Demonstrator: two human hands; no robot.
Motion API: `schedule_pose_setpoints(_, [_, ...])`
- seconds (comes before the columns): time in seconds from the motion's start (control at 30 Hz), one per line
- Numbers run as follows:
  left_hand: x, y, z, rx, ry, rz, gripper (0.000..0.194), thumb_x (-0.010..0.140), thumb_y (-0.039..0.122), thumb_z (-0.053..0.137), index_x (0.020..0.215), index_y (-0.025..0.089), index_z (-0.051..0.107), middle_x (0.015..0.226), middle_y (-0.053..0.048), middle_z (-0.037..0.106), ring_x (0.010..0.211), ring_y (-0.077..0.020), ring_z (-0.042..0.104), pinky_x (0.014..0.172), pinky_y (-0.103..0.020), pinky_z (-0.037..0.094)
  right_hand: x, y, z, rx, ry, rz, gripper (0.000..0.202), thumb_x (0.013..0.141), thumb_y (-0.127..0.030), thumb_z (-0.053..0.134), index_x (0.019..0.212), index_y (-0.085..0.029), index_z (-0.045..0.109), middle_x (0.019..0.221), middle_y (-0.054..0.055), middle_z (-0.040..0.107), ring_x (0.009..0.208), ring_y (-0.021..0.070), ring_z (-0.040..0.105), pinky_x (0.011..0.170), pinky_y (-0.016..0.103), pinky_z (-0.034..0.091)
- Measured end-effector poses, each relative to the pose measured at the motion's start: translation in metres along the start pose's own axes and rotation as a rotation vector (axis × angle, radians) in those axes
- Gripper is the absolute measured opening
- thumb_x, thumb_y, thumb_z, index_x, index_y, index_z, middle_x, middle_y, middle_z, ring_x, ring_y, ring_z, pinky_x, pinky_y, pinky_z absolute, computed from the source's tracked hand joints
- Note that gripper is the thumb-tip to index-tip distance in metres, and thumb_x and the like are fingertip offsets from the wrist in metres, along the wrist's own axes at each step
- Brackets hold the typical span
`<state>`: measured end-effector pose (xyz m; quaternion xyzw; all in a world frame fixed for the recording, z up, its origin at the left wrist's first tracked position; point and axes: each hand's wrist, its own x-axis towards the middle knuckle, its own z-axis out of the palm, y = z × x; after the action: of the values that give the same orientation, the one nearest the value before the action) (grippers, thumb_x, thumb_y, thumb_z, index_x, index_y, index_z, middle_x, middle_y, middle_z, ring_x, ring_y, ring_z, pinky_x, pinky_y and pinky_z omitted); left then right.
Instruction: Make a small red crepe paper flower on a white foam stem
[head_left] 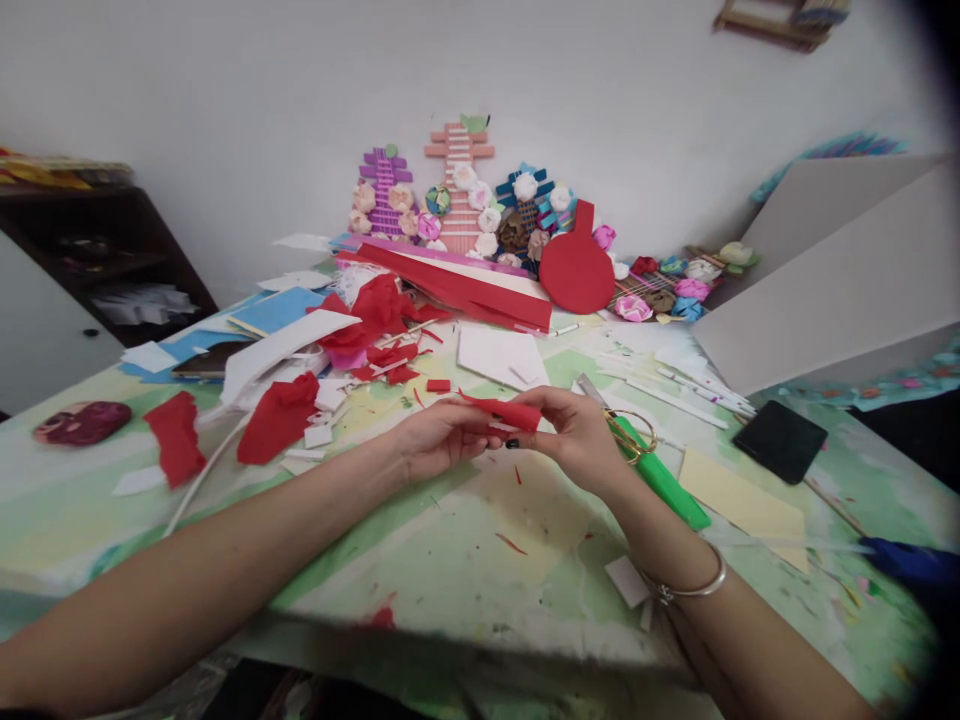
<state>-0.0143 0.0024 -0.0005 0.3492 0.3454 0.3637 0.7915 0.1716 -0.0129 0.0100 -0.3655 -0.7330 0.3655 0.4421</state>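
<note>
A small folded red piece [510, 414] is held between my two hands over the middle of the table. My left hand [442, 438] pinches its left end, fingers curled under it. At the right end, my right hand [574, 435] grips it between thumb and fingers. Just beyond the hands lie a small red block [438, 385] and a white square sheet [499, 355]. Scissors with gold handles [636, 440] rest beside my right hand, next to a green strip [664, 480].
Red crepe scraps [279, 415] and white pieces lie left. Behind stand flower-covered stick crafts [459, 190] and a red round shape with a neck [577, 268]. At the right are a black square [781, 440], yellow paper [742, 500] and a large grey board [825, 270].
</note>
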Motion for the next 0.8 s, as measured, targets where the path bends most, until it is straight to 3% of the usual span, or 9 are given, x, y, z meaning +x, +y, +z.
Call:
schedule_pose_setpoints(0.13, [-0.005, 0.007, 0.003, -0.097, 0.021, -0.004, 0.013, 0.08, 0.01, 0.057, 0.079, 0.007, 0.069, 0.072, -0.012, 0.073, 0.062, -0.0135, 0.068, 0.059, -0.017, 0.053, 0.001, 0.002, 0.003, 0.245, 0.09, 0.118, 0.029, 0.063, -0.024, 0.079, 0.089, -0.019, 0.068, 0.083, 0.001, 0.069, 0.076, 0.0171, 0.062, 0.071, 0.031, 0.05])
schedule_pose_setpoints(0.23, [-0.008, 0.009, 0.003, -0.104, -0.028, 0.049, 0.015, 0.071, 0.006, 0.066, 0.085, 0.01, 0.068, 0.08, -0.011, 0.074, 0.07, -0.0171, 0.071, 0.063, -0.021, 0.055, 0.001, 0.004, 0.005, 0.382, 0.154, 0.186, 0.032, 0.06, -0.024, 0.082, 0.088, -0.019, 0.067, 0.081, 0.0, 0.068, 0.072, 0.0153, 0.061, 0.067, 0.028, 0.048])
schedule_pose_setpoints(0.33, [-0.007, 0.006, 0.002, -0.004, -0.042, 0.074, 0.028, 0.064, 0.007, 0.074, 0.091, 0.013, 0.068, 0.074, -0.006, 0.072, 0.061, -0.0145, 0.068, 0.058, -0.021, 0.053, 0.001, 0.005, 0.007, 0.426, 0.166, 0.216, 0.031, 0.059, -0.024, 0.083, 0.086, -0.018, 0.067, 0.077, 0.0, 0.067, 0.069, 0.0139, 0.058, 0.065, 0.027, 0.046])
schedule_pose_setpoints(0.47, [-0.005, 0.0, 0.002, 0.157, -0.062, 0.177, 0.025, 0.064, 0.015, 0.078, 0.088, 0.013, 0.07, 0.069, -0.002, 0.069, 0.051, -0.0079, 0.06, 0.052, -0.019, 0.049, -0.001, 0.003, 0.01, 0.474, 0.142, 0.211, 0.028, 0.061, -0.023, 0.081, 0.085, -0.018, 0.067, 0.074, 0.0, 0.065, 0.067, 0.0136, 0.057, 0.064, 0.028, 0.045])
schedule_pose_setpoints(0.63, [-0.008, -0.003, 0.007, 0.291, -0.013, 0.289, 0.022, 0.068, 0.024, 0.077, 0.085, 0.012, 0.071, 0.076, -0.006, 0.07, 0.057, -0.011, 0.061, 0.055, -0.024, 0.05, -0.003, 0.002, 0.013, 0.495, 0.122, 0.207, 0.022, 0.067, -0.023, 0.078, 0.086, -0.018, 0.067, 0.075, 0.0, 0.065, 0.066, 0.0134, 0.056, 0.066, 0.029, 0.045])
schedule_pose_setpoints(0.8, [-0.011, -0.002, 0.01, 0.293, 0.082, 0.32, 0.023, 0.065, 0.024, 0.078, 0.081, 0.01, 0.07, 0.073, -0.006, 0.069, 0.063, -0.0149, 0.065, 0.057, -0.025, 0.05, -0.003, 0.004, 0.014, 0.507, 0.138, 0.229, 0.023, 0.064, -0.022, 0.08, 0.084, -0.018, 0.067, 0.073, 0.0, 0.065, 0.065, 0.0129, 0.057, 0.064, 0.027, 0.046])
